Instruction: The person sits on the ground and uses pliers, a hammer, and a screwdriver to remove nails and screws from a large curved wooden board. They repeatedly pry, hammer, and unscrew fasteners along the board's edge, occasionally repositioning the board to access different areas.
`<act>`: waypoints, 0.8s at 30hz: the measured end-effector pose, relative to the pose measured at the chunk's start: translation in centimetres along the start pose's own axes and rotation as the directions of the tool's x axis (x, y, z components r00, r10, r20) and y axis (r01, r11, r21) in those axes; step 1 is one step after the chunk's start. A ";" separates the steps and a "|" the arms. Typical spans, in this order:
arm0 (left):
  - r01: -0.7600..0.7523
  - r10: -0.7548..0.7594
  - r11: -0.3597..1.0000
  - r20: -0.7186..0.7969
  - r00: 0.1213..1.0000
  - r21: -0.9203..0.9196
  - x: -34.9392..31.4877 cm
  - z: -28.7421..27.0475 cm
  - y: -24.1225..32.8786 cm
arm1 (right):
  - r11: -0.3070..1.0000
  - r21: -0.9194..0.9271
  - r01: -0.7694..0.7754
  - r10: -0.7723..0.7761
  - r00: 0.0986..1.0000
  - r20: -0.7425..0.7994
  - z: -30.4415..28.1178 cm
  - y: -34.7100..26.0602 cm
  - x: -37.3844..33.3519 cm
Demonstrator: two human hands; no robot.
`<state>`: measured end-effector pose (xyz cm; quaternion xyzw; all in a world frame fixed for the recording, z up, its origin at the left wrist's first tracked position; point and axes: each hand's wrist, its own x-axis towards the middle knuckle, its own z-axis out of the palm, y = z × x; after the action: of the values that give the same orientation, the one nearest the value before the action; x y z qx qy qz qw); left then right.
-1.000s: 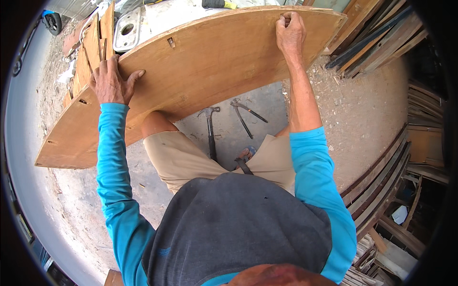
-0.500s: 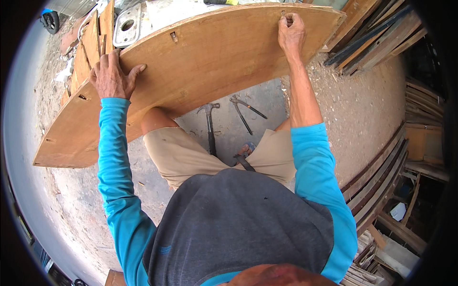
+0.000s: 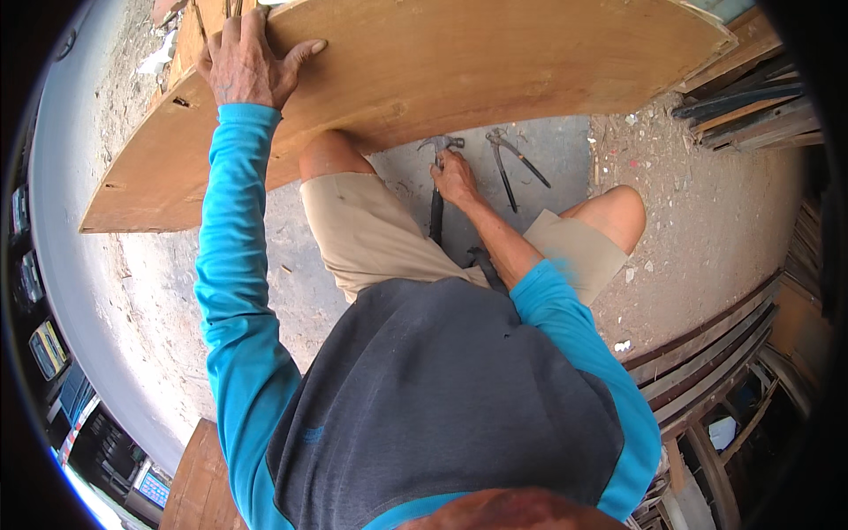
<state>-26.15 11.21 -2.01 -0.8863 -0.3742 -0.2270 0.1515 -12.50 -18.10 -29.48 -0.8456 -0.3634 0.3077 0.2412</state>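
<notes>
A large curved plywood panel (image 3: 459, 62) stands on edge across the ground before me, leaning by my bent left knee. My left hand (image 3: 252, 71) grips its upper edge, fingers over the top and thumb spread on the front face. Between my legs my right hand (image 3: 457, 179) is closed round the upper handle of a claw hammer (image 3: 436, 221), just below its metal head. The hammer lies on the grey ground with its head pointing away from me. To its right lie pincers (image 3: 519, 163) with dark handles, parted and untouched.
Stacked timber offcuts (image 3: 751, 110) lie at the far right. Long curved wooden strips (image 3: 707, 353) and scrap wood fill the lower right. A brown wooden board (image 3: 203, 481) is at the lower left. A dark object (image 3: 486, 268), partly hidden, lies near my right forearm.
My right hand has left the panel's upper edge at the right and come down onto the hammer. My left hand stays on the panel. The view has shifted, and my right knee now shows.
</notes>
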 end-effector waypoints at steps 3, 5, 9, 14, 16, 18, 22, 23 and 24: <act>0.039 -0.039 0.995 0.002 0.999 -0.093 -0.6 -0.5 -0.3 | 0.933 0.230 0.277 -0.277 0.960 -0.034 -3.2 -4.8 -0.2; 0.089 -0.085 0.990 0.035 0.996 -0.106 -0.8 -1.1 0.0 | 0.842 0.327 0.429 -0.385 0.903 -0.193 -9.2 -11.4 -1.0; 0.095 -0.085 0.980 0.061 0.994 -0.175 -0.6 -1.3 0.5 | 0.601 -0.021 0.799 -0.607 0.439 -0.662 -22.6 -21.2 2.3; 0.106 -0.099 0.984 0.055 0.994 -0.145 -0.4 -1.6 0.7 | 0.742 -0.504 0.442 -0.656 0.633 -0.411 -33.6 -25.9 15.2; 0.108 -0.100 0.984 0.060 0.993 -0.142 -0.7 -1.1 0.0 | 0.747 -0.605 0.277 -0.462 0.870 -0.172 -34.1 -27.8 17.7; 0.103 -0.096 0.982 0.048 0.994 -0.161 -0.4 -1.2 0.3 | 0.694 -0.700 0.169 -0.322 0.942 -0.092 -34.0 -28.4 19.5; 0.094 -0.092 0.980 0.017 0.996 -0.175 -0.5 -1.0 0.6 | 0.664 -0.727 0.174 -0.352 0.930 -0.100 -33.8 -27.9 20.6; 0.096 -0.093 0.980 0.024 0.995 -0.176 -0.2 -1.0 0.8 | 0.640 -0.745 0.186 -0.367 0.927 -0.083 -34.0 -27.9 20.6; 0.102 -0.096 0.980 0.039 0.995 -0.170 -0.1 -1.1 0.9 | 0.618 -0.759 0.208 -0.382 0.923 -0.058 -34.0 -27.9 20.2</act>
<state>-25.86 10.04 -1.18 -0.8796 -0.3991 -0.2523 0.0575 9.14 8.33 4.78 -0.8257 -0.5628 -0.0029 -0.0373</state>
